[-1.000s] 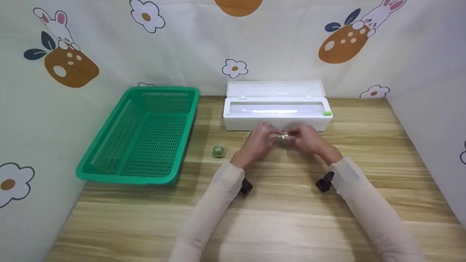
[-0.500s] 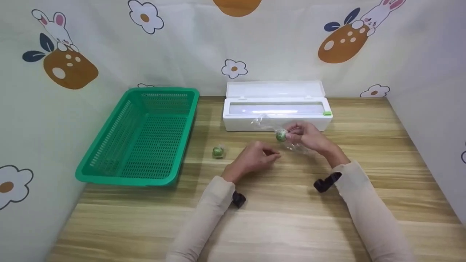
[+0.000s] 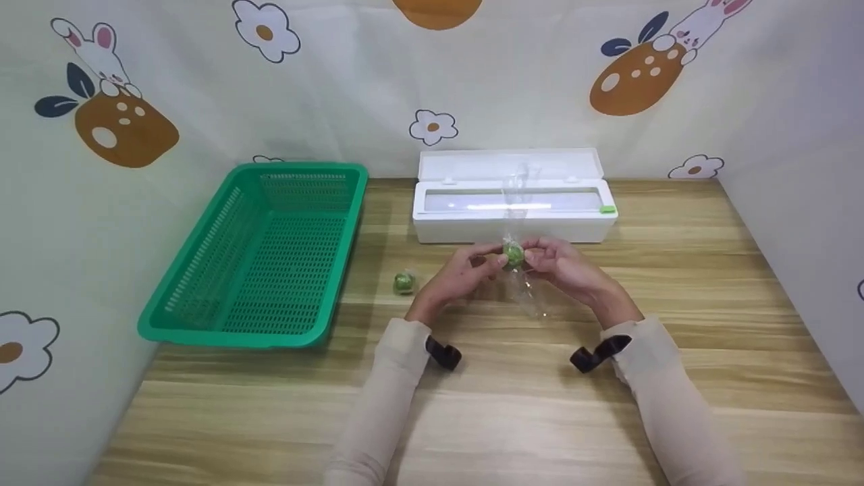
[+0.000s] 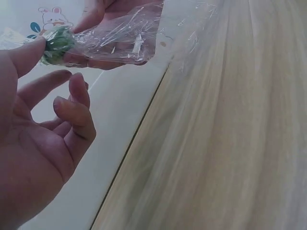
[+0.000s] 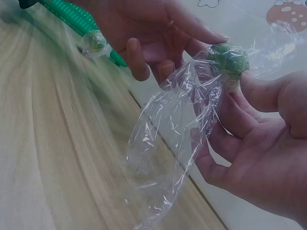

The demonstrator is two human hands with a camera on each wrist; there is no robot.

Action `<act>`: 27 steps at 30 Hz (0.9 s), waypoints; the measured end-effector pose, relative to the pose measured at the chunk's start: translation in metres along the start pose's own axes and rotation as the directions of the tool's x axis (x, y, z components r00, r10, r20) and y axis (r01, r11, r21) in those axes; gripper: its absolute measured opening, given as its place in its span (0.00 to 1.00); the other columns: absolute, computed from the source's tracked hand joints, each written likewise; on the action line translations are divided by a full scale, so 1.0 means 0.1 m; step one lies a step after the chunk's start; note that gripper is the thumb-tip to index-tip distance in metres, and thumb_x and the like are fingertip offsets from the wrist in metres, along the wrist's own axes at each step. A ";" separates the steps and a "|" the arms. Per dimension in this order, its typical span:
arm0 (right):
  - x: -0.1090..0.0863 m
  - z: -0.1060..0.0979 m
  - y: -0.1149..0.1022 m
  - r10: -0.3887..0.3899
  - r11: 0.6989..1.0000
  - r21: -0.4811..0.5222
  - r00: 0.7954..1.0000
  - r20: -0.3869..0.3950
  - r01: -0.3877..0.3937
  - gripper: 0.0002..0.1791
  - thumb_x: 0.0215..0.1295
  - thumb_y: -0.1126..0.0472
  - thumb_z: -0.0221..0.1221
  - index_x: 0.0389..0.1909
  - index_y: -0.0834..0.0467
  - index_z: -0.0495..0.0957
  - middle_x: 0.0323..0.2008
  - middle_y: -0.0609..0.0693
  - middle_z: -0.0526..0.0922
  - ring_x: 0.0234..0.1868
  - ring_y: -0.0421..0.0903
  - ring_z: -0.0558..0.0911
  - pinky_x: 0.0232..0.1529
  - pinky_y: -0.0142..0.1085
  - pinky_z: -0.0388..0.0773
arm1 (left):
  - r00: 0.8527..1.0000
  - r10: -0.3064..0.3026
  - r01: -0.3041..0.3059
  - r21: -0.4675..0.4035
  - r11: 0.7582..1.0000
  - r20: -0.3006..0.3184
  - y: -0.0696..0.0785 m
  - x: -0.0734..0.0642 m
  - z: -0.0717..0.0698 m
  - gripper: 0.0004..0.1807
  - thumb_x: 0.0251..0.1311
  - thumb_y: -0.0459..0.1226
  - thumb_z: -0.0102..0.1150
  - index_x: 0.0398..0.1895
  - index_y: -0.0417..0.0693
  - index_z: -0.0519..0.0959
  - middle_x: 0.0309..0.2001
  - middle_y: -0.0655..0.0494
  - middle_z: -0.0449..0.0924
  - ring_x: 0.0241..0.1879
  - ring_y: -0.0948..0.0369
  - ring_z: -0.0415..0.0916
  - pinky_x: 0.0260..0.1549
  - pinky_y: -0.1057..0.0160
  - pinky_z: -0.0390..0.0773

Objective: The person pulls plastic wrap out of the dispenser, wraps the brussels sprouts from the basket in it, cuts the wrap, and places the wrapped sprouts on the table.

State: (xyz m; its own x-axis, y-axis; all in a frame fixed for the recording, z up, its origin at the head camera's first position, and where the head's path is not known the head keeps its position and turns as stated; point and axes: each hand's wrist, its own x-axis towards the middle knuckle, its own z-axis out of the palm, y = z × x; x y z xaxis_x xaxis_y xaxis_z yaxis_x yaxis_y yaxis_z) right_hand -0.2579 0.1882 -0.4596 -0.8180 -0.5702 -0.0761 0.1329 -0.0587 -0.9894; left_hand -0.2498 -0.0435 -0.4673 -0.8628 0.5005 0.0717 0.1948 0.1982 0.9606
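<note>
Both hands pinch a small green Brussels sprout (image 3: 513,255) in clear cling film, held up in front of the white box. My left hand (image 3: 464,273) has its thumb and a fingertip on the sprout's left side, its other fingers loosely bent in the left wrist view. From the other side my right hand (image 3: 570,273) pinches it, thumb on its surface. Loose film (image 5: 177,115) trails from the sprout toward me, and another twisted tail sticks out on the far side, overlapping the box in the head view. A second film-wrapped sprout (image 3: 404,283) lies on the table, left of my left hand.
A white cling film dispenser (image 3: 516,228) with its lid raised and a green slider (image 3: 607,210) stands at the back. The green basket (image 3: 354,250) sits on the left. A patterned cloth (image 3: 513,81) hangs behind the wooden table (image 3: 526,418).
My left hand drew away from the sprout, then came back to pinch it again. The right hand turned the sprout, so the film tails now point away from and toward me.
</note>
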 end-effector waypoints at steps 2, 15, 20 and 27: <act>-0.01 0.03 0.02 0.002 1.000 0.008 1.000 -0.005 -0.002 0.07 0.75 0.67 0.51 0.49 0.58 0.73 0.39 0.42 0.88 0.43 0.38 0.85 0.52 0.34 0.81 | 1.000 -0.004 0.004 -0.026 1.000 0.002 -0.02 0.00 0.01 0.23 0.74 0.40 0.52 0.67 0.42 0.73 0.51 0.41 0.80 0.40 0.49 0.78 0.39 0.56 0.81; -0.01 0.26 -0.07 -0.084 0.945 -0.327 0.959 -0.270 -0.009 0.14 0.68 0.65 0.61 0.51 0.67 0.76 0.38 0.45 0.88 0.41 0.42 0.86 0.52 0.40 0.84 | 0.996 -0.071 0.060 -0.224 0.973 -0.044 0.00 -0.04 -0.05 0.19 0.74 0.41 0.52 0.60 0.39 0.79 0.58 0.41 0.82 0.50 0.58 0.83 0.55 0.55 0.82; -0.07 0.35 -0.14 -0.317 0.808 -0.581 0.906 -0.282 0.101 0.12 0.58 0.70 0.69 0.41 0.65 0.78 0.38 0.54 0.83 0.36 0.42 0.81 0.40 0.28 0.80 | 0.985 -0.150 0.119 -0.293 0.949 -0.085 0.04 -0.06 -0.06 0.20 0.73 0.43 0.55 0.60 0.41 0.79 0.56 0.43 0.83 0.51 0.57 0.84 0.59 0.56 0.80; -0.12 0.52 -0.20 -0.453 0.531 -0.810 0.891 -0.023 0.249 0.27 0.54 0.80 0.65 0.52 0.61 0.66 0.49 0.58 0.72 0.36 0.44 0.75 0.37 0.28 0.77 | 0.957 -0.239 0.131 -0.489 0.863 -0.165 0.09 -0.03 -0.06 0.19 0.70 0.41 0.58 0.58 0.40 0.79 0.51 0.48 0.86 0.46 0.62 0.83 0.55 0.59 0.82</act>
State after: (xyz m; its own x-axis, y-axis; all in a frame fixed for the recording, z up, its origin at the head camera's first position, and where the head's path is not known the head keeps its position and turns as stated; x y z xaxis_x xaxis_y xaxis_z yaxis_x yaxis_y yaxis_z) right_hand -0.2216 0.1534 -0.4325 -0.8020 -0.4627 0.3777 -0.5866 0.4908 -0.6442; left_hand -0.2481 -0.0483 -0.4577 -0.9492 0.2923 -0.1166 -0.1730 -0.1751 0.9692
